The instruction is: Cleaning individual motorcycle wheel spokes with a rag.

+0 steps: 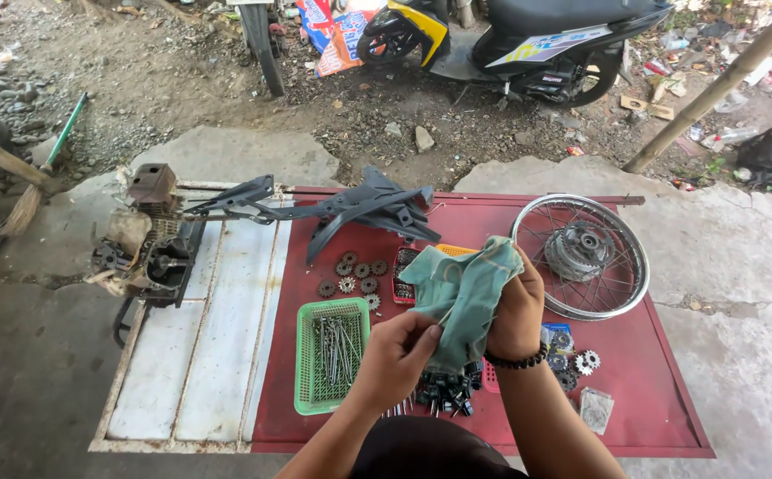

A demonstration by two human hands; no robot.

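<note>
Cloth: a pale green rag (464, 297) held up above the red counter (652, 390) — bunched between both hands.
Right grip: the right hand (517, 315) is closed around the rag's right side, fist tight.
Left grip: the left hand (396, 355) pinches the rag's lower left edge.
Below the hands: a green basket (308, 395) of metal spokes, small black parts (443, 390).
Nearby: sprockets (355, 277), a spoked wheel (581, 255) — well right.
</note>
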